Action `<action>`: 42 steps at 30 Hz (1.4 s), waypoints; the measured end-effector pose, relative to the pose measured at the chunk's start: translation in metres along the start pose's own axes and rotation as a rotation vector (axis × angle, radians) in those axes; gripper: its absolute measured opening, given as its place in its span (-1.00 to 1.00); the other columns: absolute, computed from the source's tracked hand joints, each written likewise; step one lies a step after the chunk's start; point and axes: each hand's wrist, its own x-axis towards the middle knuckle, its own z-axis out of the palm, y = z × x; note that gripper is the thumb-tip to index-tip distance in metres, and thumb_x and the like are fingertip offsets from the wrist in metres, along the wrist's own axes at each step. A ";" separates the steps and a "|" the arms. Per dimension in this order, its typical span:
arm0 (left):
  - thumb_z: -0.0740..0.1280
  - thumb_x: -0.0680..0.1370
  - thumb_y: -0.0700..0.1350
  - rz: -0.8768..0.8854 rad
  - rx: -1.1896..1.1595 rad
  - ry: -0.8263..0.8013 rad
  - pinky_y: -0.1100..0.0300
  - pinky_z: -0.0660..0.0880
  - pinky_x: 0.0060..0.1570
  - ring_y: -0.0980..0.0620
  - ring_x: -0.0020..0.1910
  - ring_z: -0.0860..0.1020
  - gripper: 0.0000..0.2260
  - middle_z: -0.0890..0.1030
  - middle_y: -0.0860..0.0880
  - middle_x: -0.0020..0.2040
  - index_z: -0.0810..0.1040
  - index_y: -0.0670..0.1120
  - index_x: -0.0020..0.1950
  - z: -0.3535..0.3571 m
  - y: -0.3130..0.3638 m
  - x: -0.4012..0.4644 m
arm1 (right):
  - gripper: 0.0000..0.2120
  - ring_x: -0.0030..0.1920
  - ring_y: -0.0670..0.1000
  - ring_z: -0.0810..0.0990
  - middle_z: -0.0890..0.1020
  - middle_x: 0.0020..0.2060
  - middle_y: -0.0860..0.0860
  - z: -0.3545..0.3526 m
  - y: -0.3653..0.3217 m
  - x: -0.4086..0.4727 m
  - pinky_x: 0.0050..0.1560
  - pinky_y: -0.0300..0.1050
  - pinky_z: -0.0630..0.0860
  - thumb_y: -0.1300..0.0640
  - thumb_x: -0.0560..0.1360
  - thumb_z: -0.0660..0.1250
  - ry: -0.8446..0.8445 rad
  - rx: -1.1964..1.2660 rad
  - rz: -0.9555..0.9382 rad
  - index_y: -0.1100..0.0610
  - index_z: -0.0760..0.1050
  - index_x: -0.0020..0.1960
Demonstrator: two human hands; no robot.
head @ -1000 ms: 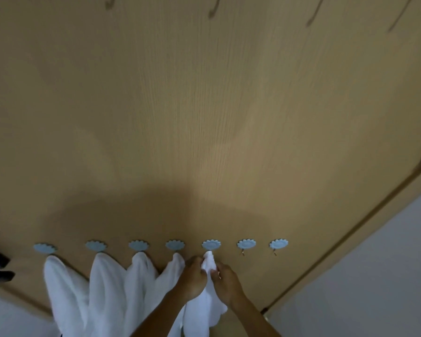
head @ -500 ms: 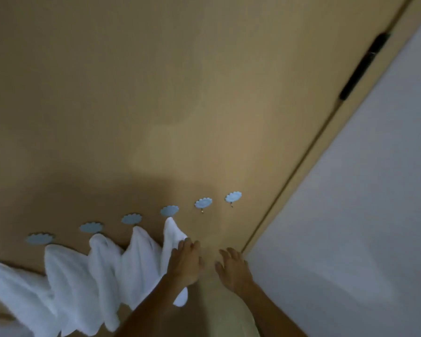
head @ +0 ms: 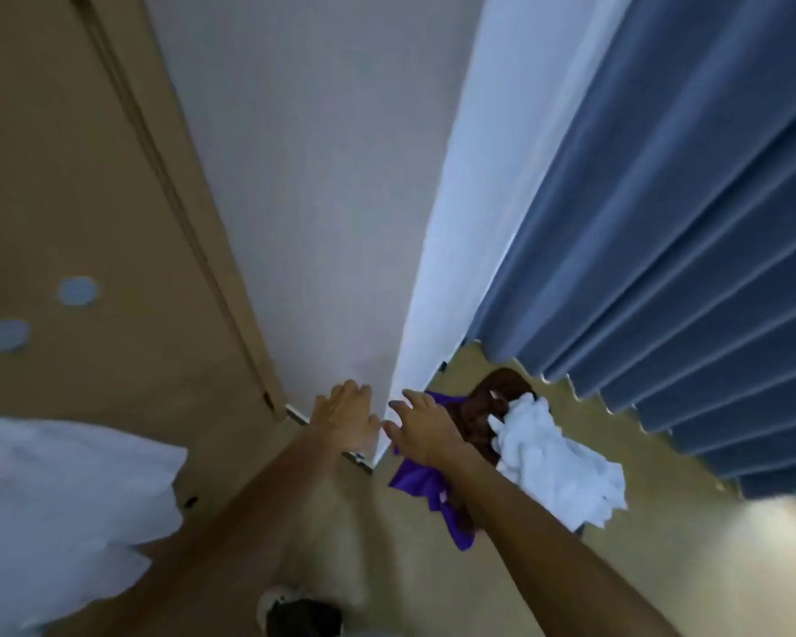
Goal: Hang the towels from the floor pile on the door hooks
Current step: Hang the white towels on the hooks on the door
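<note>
Both hands are coming away from the hung towel and the view is swinging right, off the row of hooks and down toward the floor pile (head: 515, 448). That pile is lying at the foot of the white wall corner (head: 414, 360), just beyond it, its long axis running from the corner out and down to the right; a white towel (head: 557, 457) is sprawling on the far side from the corner, a purple cloth (head: 421, 485) is spilling toward the near side, and a brown piece (head: 483, 406) is bunching between them at the top. Left hand (head: 348, 418) is reaching with fingers loosely spread, holding nothing, right in front of the corner's base. Right hand (head: 426, 427) is hovering over the purple cloth, fingers splayed and empty too. Left of the corner, the tan door (head: 65, 177) is showing two pale blue hook plates (head: 78, 291), bare, with hung white towels (head: 65, 489) blurring below them. Right of the corner, a blue curtain (head: 685, 223) is hanging in pleats down to the beige floor (head: 662, 544).
</note>
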 end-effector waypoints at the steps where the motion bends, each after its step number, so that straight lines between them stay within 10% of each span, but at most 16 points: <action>1: 0.16 0.55 0.03 0.029 0.010 -0.034 -0.07 0.28 0.27 -0.14 0.32 0.35 -0.61 0.38 -0.12 0.31 0.34 -0.09 0.34 0.010 0.029 -0.001 | -0.54 0.46 0.13 0.21 0.25 0.47 0.12 0.000 0.027 -0.019 0.37 0.09 0.27 -0.09 0.59 0.11 -0.009 0.018 0.046 0.09 0.32 0.41; 11: 0.14 0.58 0.01 0.314 0.131 -0.324 -0.09 0.32 0.28 -0.17 0.28 0.38 -0.67 0.39 -0.15 0.28 0.37 -0.12 0.27 0.106 0.269 -0.029 | -0.76 0.12 0.22 0.51 0.55 0.09 0.22 0.031 0.257 -0.213 -0.01 -0.03 0.41 0.07 0.54 0.16 -0.157 0.266 0.514 0.22 0.50 -0.01; 18: 0.14 0.58 -0.03 0.379 0.205 -0.424 -0.05 0.39 0.19 -0.18 0.21 0.44 -0.69 0.40 -0.17 0.26 0.38 -0.15 0.25 0.149 0.354 -0.009 | -0.65 0.24 0.20 0.47 0.50 0.22 0.20 0.055 0.349 -0.268 0.25 0.02 0.42 0.09 0.55 0.16 -0.310 0.405 0.736 0.23 0.46 0.26; 26: 0.17 0.56 -0.03 0.300 0.099 -0.511 0.01 0.38 0.09 -0.18 0.20 0.44 -0.71 0.41 -0.15 0.25 0.38 -0.13 0.24 0.197 0.398 0.065 | -0.69 0.26 0.07 0.46 0.53 0.23 0.11 0.077 0.438 -0.245 0.11 -0.29 0.29 0.09 0.57 0.18 -0.359 0.451 0.705 0.25 0.50 0.19; 42: 0.20 0.54 -0.12 -0.046 -0.057 -0.467 -0.08 0.33 0.29 -0.19 0.30 0.32 -0.61 0.34 -0.19 0.29 0.33 -0.15 0.36 0.322 0.386 0.203 | -0.65 0.36 0.09 0.36 0.41 0.37 0.09 0.197 0.585 -0.075 0.19 -0.17 0.29 0.15 0.57 0.15 -0.610 0.470 0.549 0.21 0.43 0.31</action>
